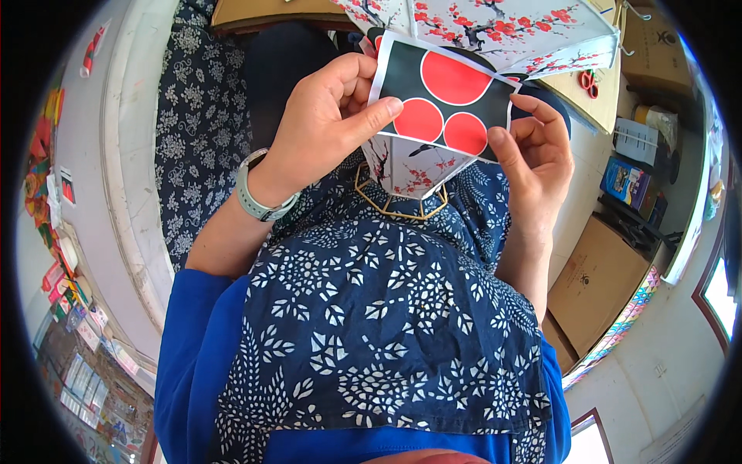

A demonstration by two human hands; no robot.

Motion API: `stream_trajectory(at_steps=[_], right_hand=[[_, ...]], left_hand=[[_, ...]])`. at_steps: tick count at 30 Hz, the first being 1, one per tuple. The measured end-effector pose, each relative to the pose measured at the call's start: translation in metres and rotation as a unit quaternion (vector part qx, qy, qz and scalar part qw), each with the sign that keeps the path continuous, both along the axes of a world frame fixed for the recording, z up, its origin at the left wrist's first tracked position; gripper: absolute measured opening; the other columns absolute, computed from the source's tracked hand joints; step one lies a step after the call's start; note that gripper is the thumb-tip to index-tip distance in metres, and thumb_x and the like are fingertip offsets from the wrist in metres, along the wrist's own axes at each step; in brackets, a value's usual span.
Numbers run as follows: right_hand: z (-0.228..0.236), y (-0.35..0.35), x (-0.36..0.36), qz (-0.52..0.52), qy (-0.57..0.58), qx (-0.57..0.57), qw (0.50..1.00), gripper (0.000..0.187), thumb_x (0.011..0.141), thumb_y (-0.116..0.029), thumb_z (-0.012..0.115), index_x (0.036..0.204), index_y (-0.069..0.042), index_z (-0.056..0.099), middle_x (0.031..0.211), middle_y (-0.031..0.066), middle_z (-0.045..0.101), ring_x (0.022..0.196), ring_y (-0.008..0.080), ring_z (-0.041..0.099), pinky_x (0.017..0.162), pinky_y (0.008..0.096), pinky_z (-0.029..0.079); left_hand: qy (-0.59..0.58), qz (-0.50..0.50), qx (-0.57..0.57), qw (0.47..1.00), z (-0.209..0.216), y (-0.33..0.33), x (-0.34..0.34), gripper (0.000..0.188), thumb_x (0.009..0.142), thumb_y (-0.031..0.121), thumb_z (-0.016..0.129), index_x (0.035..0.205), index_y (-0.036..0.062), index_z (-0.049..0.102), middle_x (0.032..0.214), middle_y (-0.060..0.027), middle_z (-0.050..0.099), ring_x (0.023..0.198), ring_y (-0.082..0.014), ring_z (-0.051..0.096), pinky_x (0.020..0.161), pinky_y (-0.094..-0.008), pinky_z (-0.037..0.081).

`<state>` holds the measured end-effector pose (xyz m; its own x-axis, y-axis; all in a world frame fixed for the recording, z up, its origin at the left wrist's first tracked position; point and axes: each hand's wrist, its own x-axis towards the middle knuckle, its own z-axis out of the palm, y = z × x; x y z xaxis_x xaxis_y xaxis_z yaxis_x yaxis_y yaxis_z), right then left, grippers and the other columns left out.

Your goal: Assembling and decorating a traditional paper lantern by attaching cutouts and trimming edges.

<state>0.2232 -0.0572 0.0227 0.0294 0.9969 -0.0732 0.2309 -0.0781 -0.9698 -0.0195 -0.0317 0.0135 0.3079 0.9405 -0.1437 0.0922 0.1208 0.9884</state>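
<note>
Blue floral-print apron (386,325) across the lap, cardboard boxes (599,282) on pale floor at right, black card with three red circles (444,97) pinched between left hand (328,116) thumb and fingers, right hand (537,151) fingertips gripping its lower right corner, blossom-patterned paper umbrella (495,27) just behind.

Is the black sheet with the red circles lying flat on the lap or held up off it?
Held up. The left hand and right hand pinch the black sheet by its side edges, above the blossom-printed paper canopy.
</note>
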Motion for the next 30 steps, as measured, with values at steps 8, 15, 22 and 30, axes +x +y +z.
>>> stream_trajectory(at_steps=[8, 15, 22, 30], right_hand=[[-0.011, 0.027, -0.004, -0.059, 0.083, 0.011, 0.995, 0.035, 0.078, -0.004, 0.081, 0.101, -0.002, 0.055, 0.075, -0.0022, 0.059, 0.066, 0.0025, 0.051, 0.059, 0.0161, 0.042], [-0.017, 0.036, -0.006, -0.061, 0.048, 0.027, 0.997, 0.034, 0.077, -0.002, 0.081, 0.094, -0.003, 0.052, 0.073, -0.0022, 0.059, 0.066, 0.0024, 0.051, 0.059, 0.0158, 0.042], [-0.020, 0.039, -0.012, -0.071, 0.048, 0.057, 0.995, 0.034, 0.076, -0.002, 0.082, 0.094, -0.004, 0.053, 0.072, -0.0027, 0.059, 0.064, 0.0017, 0.049, 0.057, 0.0155, 0.039], [-0.022, 0.038, -0.012, -0.080, 0.010, 0.066, 0.995, 0.035, 0.076, -0.004, 0.083, 0.095, -0.003, 0.053, 0.073, -0.0026, 0.060, 0.064, 0.0010, 0.049, 0.058, 0.0150, 0.040]], left_hand=[[-0.029, 0.027, 0.040, 0.998, -0.003, 0.024, 0.011, 0.023, 0.089, 0.014, 0.072, 0.102, -0.0025, 0.063, 0.087, -0.0039, 0.070, 0.077, -0.0053, 0.064, 0.068, -0.0211, 0.051], [0.078, 0.058, 0.135, 0.986, -0.013, 0.030, 0.015, 0.023, 0.083, 0.015, 0.077, 0.098, -0.0004, 0.068, 0.081, -0.0064, 0.071, 0.069, -0.0059, 0.063, 0.061, -0.0223, 0.050], [0.081, 0.071, 0.133, 0.985, -0.016, 0.031, 0.018, 0.021, 0.082, 0.014, 0.078, 0.096, 0.0006, 0.070, 0.076, -0.0061, 0.070, 0.065, -0.0065, 0.062, 0.058, -0.0223, 0.048], [0.109, 0.083, 0.161, 0.977, -0.021, 0.031, 0.019, 0.021, 0.083, 0.014, 0.077, 0.096, -0.0002, 0.070, 0.075, -0.0069, 0.070, 0.063, -0.0067, 0.061, 0.056, -0.0222, 0.047]])
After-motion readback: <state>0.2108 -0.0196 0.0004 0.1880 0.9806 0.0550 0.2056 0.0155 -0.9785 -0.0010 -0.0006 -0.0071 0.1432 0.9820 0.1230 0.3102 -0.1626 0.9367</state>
